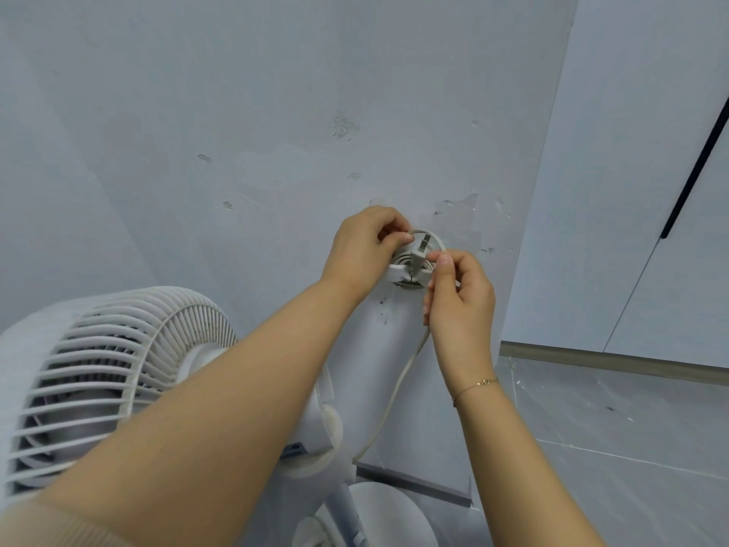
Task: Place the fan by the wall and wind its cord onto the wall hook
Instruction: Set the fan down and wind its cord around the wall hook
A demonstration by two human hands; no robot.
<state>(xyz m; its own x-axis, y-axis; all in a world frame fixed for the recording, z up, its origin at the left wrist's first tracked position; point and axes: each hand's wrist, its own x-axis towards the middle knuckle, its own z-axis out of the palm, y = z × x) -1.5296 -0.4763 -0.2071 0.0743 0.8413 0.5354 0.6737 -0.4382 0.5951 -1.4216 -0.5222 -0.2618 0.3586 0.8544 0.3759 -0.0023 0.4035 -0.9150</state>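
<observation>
- left hand point(365, 246) pinches cord point(398, 382) at wall hook point(419, 259)
- right hand point(459, 298) pinches cord beside hook, coils wound there
- fan point(118, 373) stands by wall point(276, 112), lower left

fan point(118, 373) grille cut off at left edge; left forearm point(221, 408) hides its centre; hook point(418, 256) partly hidden by fingers.

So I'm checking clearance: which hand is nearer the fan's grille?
Left. The left hand grips cord at the wall hook on the grille's side; right hand is farther off.
</observation>
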